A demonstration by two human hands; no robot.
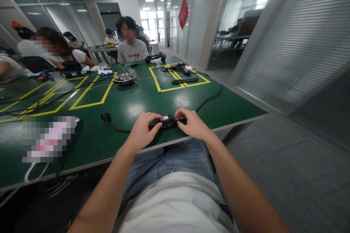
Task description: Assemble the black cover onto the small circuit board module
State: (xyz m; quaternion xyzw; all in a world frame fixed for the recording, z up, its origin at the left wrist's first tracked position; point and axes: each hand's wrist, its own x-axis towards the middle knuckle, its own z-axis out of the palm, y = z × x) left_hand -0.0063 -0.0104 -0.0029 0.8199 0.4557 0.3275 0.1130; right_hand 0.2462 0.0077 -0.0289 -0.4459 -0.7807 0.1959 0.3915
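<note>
Black device point(166, 121) | on green table point(136, 102) edge | left hand point(142, 131), right hand point(193, 123) gripping its ends

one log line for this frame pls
left hand: on small black oblong device | right hand: on it | device: green table edge | cable behind

Grey T-shirt point(133, 51) on the person across the bench: red chest print, reads roughly "wassup", blurry. White label point(165, 118) on the black device: print too small to read. Red diamond sign point(183, 13) on the glass wall: character not legible.
</note>
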